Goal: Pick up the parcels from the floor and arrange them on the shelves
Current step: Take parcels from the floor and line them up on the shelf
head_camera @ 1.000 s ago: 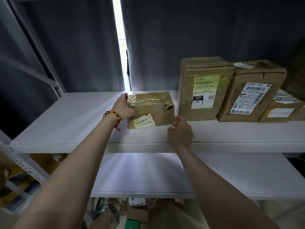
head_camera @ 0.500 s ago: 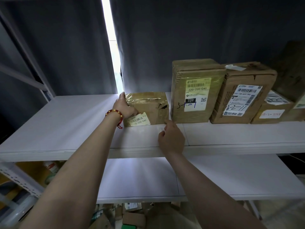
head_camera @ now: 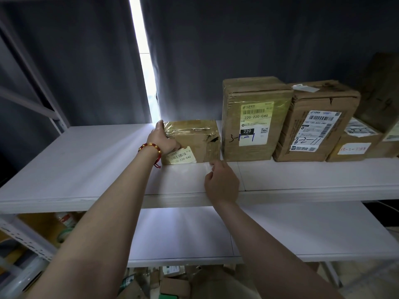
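Note:
A small brown parcel (head_camera: 198,139), wrapped in glossy tape with a yellow label, lies on the white upper shelf (head_camera: 75,165). Its right side is against a tall parcel (head_camera: 254,117) marked 220-220-C40. My left hand (head_camera: 160,141), with a bead bracelet on the wrist, grips the small parcel's left end, thumb on the front face. My right hand (head_camera: 222,182) hovers over the shelf in front of the parcel's lower right corner with loosely curled fingers holding nothing; I cannot tell whether a fingertip touches the parcel.
Right of the tall parcel stand another labelled box (head_camera: 315,121), a low box (head_camera: 354,145) and a dark box (head_camera: 382,89). A lower white shelf (head_camera: 302,229) lies beneath. Several parcels (head_camera: 172,283) lie on the floor below. A grey curtain hangs behind.
The small parcel has slid back and to the right until it meets the tall parcel. My right hand has drawn back from its front corner.

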A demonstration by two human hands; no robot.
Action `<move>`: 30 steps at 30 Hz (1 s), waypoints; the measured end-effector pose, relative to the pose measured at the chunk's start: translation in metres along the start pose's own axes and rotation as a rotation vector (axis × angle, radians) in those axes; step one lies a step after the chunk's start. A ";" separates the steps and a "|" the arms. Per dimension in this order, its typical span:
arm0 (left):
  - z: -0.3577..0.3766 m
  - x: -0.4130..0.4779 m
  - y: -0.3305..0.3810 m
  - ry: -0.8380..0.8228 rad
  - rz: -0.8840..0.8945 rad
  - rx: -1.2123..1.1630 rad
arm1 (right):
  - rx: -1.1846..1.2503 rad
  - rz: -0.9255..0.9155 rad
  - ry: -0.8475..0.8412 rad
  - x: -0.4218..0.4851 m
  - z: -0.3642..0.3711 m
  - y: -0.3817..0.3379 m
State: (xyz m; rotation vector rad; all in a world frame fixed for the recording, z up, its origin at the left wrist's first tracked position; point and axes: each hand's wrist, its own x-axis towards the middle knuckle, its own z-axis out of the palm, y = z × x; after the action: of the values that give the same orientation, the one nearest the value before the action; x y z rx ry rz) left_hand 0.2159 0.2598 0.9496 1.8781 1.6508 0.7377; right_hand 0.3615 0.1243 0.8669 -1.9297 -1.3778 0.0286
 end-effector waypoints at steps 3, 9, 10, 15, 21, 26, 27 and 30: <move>0.000 0.001 0.001 -0.007 0.005 0.019 | 0.008 -0.003 0.012 -0.001 0.000 -0.001; 0.005 0.003 0.004 0.002 0.005 0.028 | 0.023 -0.035 0.050 -0.003 0.000 -0.001; 0.006 0.003 0.004 0.006 0.006 0.029 | 0.029 -0.040 0.056 -0.003 0.000 -0.001; 0.008 0.005 0.004 0.010 0.010 0.047 | 0.033 -0.040 0.049 -0.003 -0.001 -0.001; 0.000 0.006 0.010 -0.007 -0.005 0.268 | 0.037 -0.036 0.051 -0.003 -0.001 -0.002; 0.003 0.006 0.023 0.021 0.123 0.528 | 0.053 -0.040 0.061 -0.004 -0.001 -0.001; 0.006 0.006 0.027 0.013 0.173 0.550 | 0.052 -0.041 0.067 -0.004 -0.001 -0.001; 0.016 0.006 0.035 -0.014 0.284 0.582 | 0.055 -0.039 0.090 -0.004 0.000 -0.002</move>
State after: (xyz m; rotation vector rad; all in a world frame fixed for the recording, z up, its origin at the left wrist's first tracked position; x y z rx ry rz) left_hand 0.2522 0.2613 0.9631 2.5509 1.7347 0.3614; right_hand 0.3580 0.1212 0.8665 -1.8360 -1.3407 -0.0385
